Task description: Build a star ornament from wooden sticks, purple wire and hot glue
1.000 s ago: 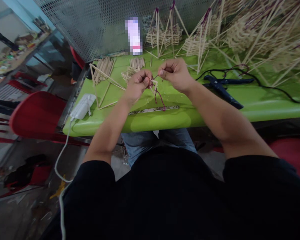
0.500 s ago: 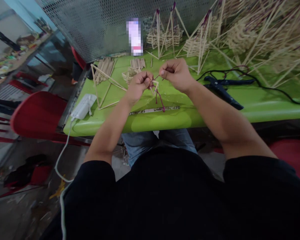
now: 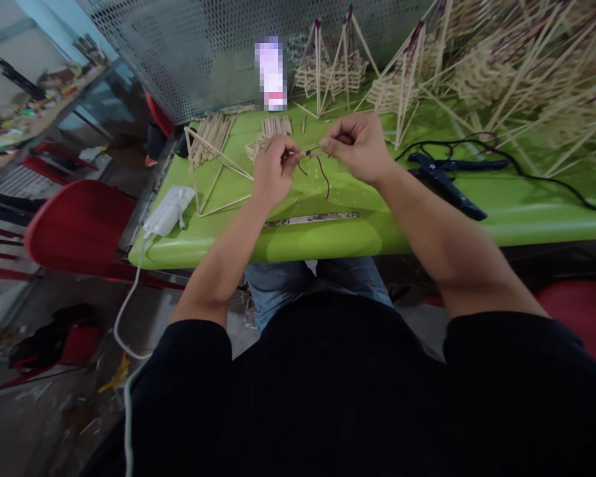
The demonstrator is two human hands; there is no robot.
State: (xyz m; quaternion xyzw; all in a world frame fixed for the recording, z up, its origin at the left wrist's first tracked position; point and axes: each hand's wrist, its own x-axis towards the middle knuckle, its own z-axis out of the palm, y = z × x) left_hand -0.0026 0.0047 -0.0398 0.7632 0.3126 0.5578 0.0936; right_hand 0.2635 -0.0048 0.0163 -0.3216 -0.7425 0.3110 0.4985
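Observation:
Over the near part of the table, my left hand (image 3: 277, 167) pinches one end of a small piece of thin wooden sticks (image 3: 314, 151). My right hand (image 3: 358, 147) has thumb and forefinger closed on its other end. A purple string (image 3: 324, 177) is tied around the piece between my hands, its loose ends hanging down. Partly hidden behind my left hand lies a small stack of sticks (image 3: 254, 147). A triangular stick frame (image 3: 211, 189) stands to the left of that hand.
On the green table (image 3: 328, 245) lie bundled sticks (image 3: 211, 138), short sticks (image 3: 277, 125), a white power adapter (image 3: 171, 209) and a dark glue gun (image 3: 447, 185) with a black cord. Several stick structures (image 3: 397, 93) fill the back right. A blurred phone (image 3: 272, 73) leans on the mesh panel.
My left hand has turned and the small stick piece now stretches straight between both hands. My right hand has shifted from the string onto the piece's end. The string ends hang differently.

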